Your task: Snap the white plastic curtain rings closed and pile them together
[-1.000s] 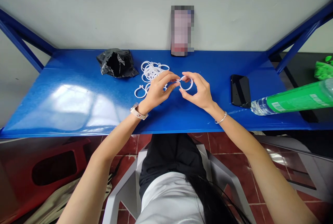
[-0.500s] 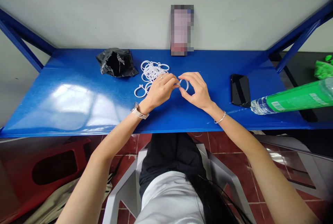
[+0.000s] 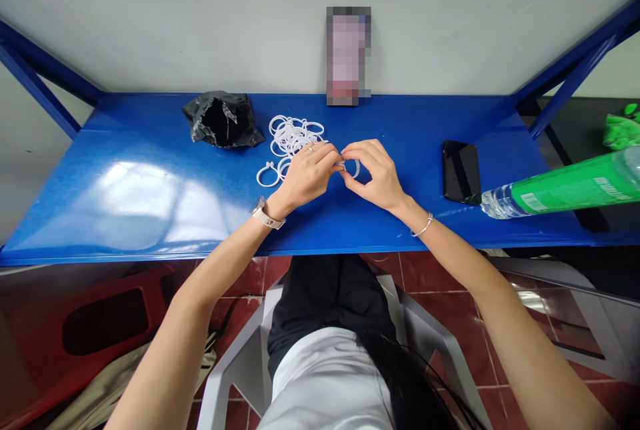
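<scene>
Over the middle of the blue table, both hands meet at a white curtain ring (image 3: 357,168). My left hand (image 3: 313,171) is closed, its fingertips pinching the ring's left side, which they mostly hide. My right hand (image 3: 379,173) curves around the ring, thumb below and fingers above, with the tips touching at its left side. Behind and left of my left hand lies a loose pile of similar white rings (image 3: 290,135), several with a small eyelet. One separate ring (image 3: 267,177) rests near my left wrist.
A torn black plastic bag (image 3: 227,122) gapes open on the blue table (image 3: 150,217), left of the pile. A phone (image 3: 345,57) with a blurred screen leans on the wall. To the right are a dark phone (image 3: 461,173) and a green-labelled bottle (image 3: 565,187).
The fingertips of my right hand have shifted slightly left, closer to those of my left hand, and less of the held ring shows. The pile is unchanged.
</scene>
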Motion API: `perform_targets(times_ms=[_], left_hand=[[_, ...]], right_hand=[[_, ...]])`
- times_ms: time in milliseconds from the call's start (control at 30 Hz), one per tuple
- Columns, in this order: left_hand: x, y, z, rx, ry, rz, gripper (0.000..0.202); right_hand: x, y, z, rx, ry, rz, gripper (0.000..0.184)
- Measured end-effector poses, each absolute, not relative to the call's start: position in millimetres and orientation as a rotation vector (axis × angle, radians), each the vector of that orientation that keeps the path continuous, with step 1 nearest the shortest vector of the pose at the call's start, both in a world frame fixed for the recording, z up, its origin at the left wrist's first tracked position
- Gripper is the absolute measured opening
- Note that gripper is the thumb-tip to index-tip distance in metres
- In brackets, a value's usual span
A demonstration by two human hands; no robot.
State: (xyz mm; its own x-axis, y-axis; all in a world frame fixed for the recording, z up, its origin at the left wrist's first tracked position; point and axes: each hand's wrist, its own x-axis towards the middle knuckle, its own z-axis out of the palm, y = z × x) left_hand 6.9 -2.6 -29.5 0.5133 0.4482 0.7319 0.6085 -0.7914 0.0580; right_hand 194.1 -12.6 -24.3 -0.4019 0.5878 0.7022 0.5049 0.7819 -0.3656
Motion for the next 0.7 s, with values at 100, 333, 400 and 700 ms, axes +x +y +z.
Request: perform_targets(times_ms=[100,333,400,700], left_hand=[[6.3,-3.4,-28.5,-2.558,-0.908,-1.111,0.025],[5.2,-3.7,-27.9,-2.615,-0.955,-1.060,0.027],[5.2,-3.6,-28.0,-2.607,-0.944,-1.066,0.026],[4.6,-3.8,-26.3,-2.616,-0.962,-1.029,0.025]], right_hand=[[194.4,-12.4,-23.8,-0.808,-2.090,0.123,0.010],[195.0,-12.4,-23.1,-0.819,-2.110,0.162,0.011],[195.3,-12.2,-23.8,-0.802,-2.106,0.171,0.012],[195.1,-12.8,-24.0,-0.830,-2.115,0.244,0.014]])
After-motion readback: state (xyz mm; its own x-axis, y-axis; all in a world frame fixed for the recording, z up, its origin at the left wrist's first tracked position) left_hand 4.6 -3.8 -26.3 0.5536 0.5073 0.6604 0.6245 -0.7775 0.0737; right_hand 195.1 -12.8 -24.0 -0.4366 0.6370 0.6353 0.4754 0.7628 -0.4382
